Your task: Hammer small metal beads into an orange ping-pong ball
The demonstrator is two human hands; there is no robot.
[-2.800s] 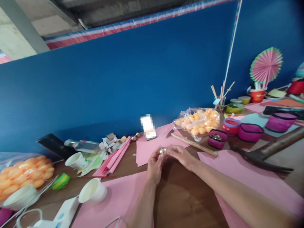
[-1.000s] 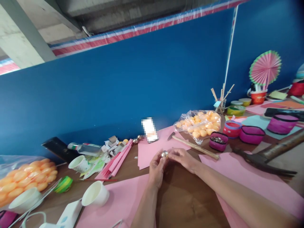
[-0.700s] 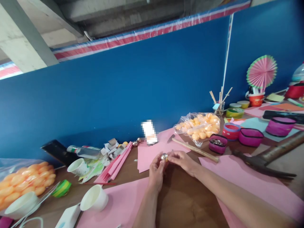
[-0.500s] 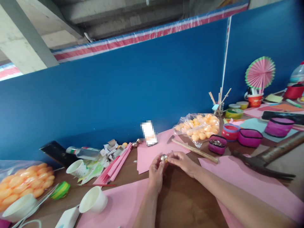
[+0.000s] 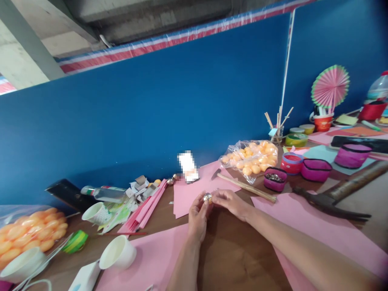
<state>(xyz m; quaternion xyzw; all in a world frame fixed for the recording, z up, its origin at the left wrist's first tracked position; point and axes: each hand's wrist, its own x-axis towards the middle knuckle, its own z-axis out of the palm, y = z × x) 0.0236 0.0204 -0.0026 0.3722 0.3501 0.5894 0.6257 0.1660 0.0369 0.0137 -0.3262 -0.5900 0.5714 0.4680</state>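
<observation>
My left hand (image 5: 197, 214) is closed around a small shiny metal ball (image 5: 207, 197), gripping it between thumb and fingers, with its reflective top showing. My right hand (image 5: 229, 203) meets it from the right, its thumb and forefinger pinched close against the ball. A tiny pale glint shows by the right fingertips, too small to name. Both hands hover over the brown table covering (image 5: 239, 254), near a pink paper sheet (image 5: 183, 202). A similar pair of shiny balls (image 5: 171, 180) lies farther back, left of a phone (image 5: 188, 166) whose screen is blurred out.
A wooden-handled hammer (image 5: 245, 186) lies behind my right hand; a larger hammer (image 5: 330, 200) is at right. Bags of orange balls (image 5: 254, 157) stand at both sides. Purple fabric cups (image 5: 275, 180), a white cup (image 5: 118, 252) and folded pink paper (image 5: 148, 208) surround the hands. A blue partition (image 5: 145, 109) rises behind.
The view has shifted slightly, so everything appears a little higher and to the left. My hands keep nearly the same grip, and the right fingers look marginally closer to the ball.
</observation>
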